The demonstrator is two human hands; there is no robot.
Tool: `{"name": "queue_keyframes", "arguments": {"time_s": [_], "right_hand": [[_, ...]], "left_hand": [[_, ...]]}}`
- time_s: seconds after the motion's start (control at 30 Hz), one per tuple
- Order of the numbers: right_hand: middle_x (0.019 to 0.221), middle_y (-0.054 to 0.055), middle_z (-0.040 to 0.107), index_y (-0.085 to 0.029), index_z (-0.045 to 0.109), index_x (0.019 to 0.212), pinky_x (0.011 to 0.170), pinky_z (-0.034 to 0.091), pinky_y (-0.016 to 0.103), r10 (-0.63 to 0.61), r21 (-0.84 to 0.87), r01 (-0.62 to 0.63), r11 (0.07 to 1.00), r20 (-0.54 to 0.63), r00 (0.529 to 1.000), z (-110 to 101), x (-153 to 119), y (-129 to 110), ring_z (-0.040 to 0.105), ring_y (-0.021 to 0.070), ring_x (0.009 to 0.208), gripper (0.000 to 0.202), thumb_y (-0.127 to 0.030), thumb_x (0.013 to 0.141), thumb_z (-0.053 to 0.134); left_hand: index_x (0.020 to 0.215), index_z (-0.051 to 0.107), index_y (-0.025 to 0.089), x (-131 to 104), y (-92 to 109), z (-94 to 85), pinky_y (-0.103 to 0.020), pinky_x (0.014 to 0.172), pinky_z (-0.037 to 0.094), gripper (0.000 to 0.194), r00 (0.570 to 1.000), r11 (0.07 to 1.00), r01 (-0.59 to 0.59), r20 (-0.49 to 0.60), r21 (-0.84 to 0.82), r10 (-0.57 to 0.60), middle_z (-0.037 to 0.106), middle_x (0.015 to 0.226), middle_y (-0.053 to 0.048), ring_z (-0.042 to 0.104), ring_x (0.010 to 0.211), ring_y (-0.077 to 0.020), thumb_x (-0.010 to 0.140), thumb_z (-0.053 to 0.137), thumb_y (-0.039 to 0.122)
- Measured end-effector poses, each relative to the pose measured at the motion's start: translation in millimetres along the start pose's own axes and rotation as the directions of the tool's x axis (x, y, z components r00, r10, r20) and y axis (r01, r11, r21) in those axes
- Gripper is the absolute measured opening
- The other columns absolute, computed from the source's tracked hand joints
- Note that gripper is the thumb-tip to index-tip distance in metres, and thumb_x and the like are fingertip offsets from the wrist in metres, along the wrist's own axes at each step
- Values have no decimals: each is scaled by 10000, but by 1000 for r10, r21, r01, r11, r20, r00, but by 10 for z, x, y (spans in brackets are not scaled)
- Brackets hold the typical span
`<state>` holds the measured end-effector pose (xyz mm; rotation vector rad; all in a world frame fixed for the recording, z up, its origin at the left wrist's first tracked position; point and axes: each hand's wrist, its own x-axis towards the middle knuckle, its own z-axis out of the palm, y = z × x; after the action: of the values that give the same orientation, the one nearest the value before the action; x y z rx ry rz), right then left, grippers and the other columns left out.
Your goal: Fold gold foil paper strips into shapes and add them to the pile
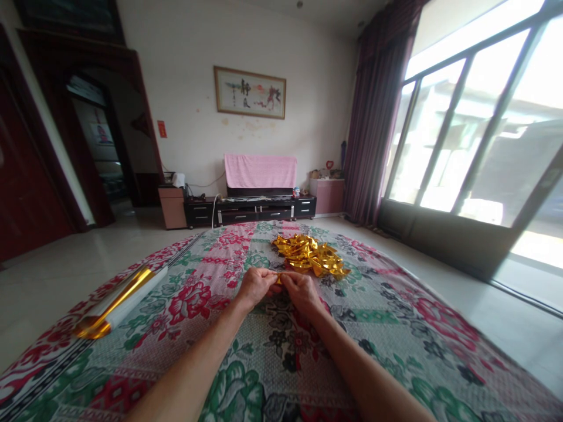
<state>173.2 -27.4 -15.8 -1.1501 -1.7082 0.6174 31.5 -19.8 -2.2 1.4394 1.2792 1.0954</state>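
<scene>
Between my fingertips is a small piece of gold foil paper (279, 280), mostly hidden by the fingers. My left hand (258, 287) pinches it from the left and my right hand (302, 291) pinches it from the right, the two hands almost touching. Just beyond them lies a heap of folded gold foil pieces (308, 255) with pointed corners. Far to the left of my hands rests a roll of gold foil sheets (121, 299), its white back side partly showing.
A flowered cloth (246, 363) covers the table under my arms. Past its far edge stand a low black cabinet (259, 211) and a pink cloth (260, 171) draped over a screen. Large windows (466, 129) are on the right, a doorway (99, 140) on the left.
</scene>
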Motion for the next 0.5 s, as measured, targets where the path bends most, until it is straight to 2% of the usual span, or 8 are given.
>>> {"name": "queue_keyframes", "arguments": {"time_s": [0.23, 0.4, 0.5], "right_hand": [[587, 0, 590, -137, 676, 668, 527, 370, 204, -18, 13, 17, 1000, 60, 998, -38, -14, -100, 500, 136, 585, 377, -374, 802, 415], [854, 34, 668, -177, 678, 919, 741, 447, 274, -19, 88, 22, 996, -36, 999, -53, 1, -89, 588, 200, 828, 414, -441, 844, 368], [860, 43, 673, -183, 657, 969, 726, 465, 291, -6, 111, 10, 994, -35, 999, -44, 2, -59, 605, 205, 813, 443, -469, 857, 338]], "left_hand": [[884, 683, 116, -42, 67, -43, -204, 522, 463, 235, 998, 1000, 27, 63, -14, -26, 710, 700, -56, 662, 628, -153, 759, 581, 287], [834, 661, 103, -58, 125, -60, -212, 494, 455, 266, 997, 997, 49, 54, -56, -46, 705, 729, -50, 658, 596, -157, 799, 522, 326], [839, 642, 107, -58, 137, -80, -206, 481, 446, 267, 997, 993, 72, 47, -99, -67, 697, 690, -42, 655, 589, -155, 811, 503, 333]]}}
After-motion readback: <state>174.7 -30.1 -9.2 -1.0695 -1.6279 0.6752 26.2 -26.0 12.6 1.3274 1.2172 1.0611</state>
